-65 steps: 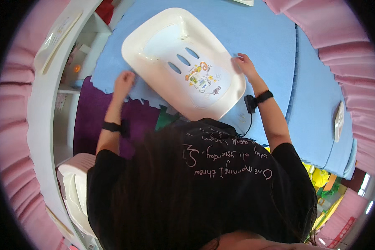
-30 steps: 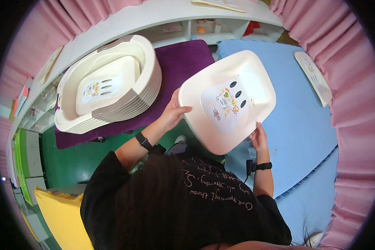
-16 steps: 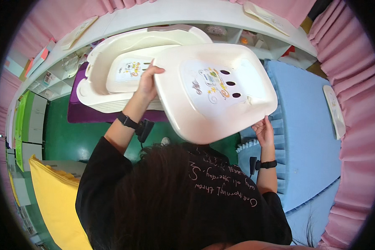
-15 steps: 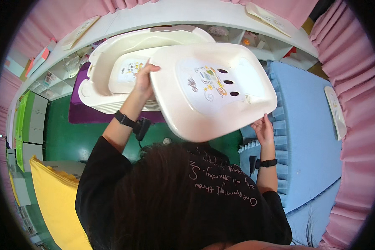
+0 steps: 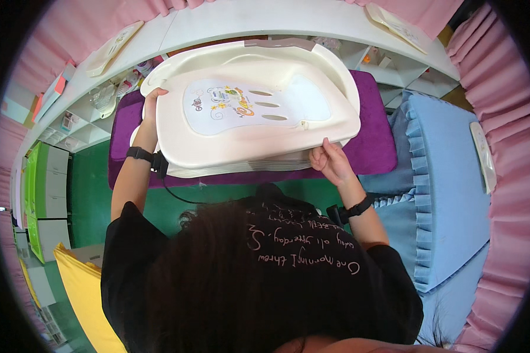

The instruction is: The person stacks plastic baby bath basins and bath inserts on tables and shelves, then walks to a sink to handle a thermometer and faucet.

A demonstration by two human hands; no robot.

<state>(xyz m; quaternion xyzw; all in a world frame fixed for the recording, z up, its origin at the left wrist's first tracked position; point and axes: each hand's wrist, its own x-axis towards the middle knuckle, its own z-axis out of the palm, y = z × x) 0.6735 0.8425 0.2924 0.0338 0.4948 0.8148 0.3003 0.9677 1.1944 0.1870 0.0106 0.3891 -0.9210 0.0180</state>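
Note:
A cream-white baby bath insert [image 5: 176, 138] with three oval holes and a cartoon print lies over the top of a larger white baby bathtub [image 5: 340, 69]. It covers most of the tub's inside; the tub's far rim and ridged near wall show around it. At the insert's left end, my left hand [image 5: 151, 109] is closed on the edge, thumb on top. Beneath the near right edge, my right hand [image 5: 333, 163] supports it with the thumb up against the rim and the other fingers curled below. Whether the insert rests on the tub or hangs just above it, I cannot tell.
The tub stands on a purple cloth [image 5: 376, 126]. Behind it runs a white shelf unit [image 5: 212, 26] bearing light-coloured boards [image 5: 113, 48] at both ends. A blue-covered bed [image 5: 453, 194] stands to the right. At left are a green-and-white cabinet [image 5: 38, 197] and a yellow cloth [image 5: 85, 288].
Both hands have carried the insert leftward, from the tub's right side to over the tub, and turned it more level. The view has shifted too.

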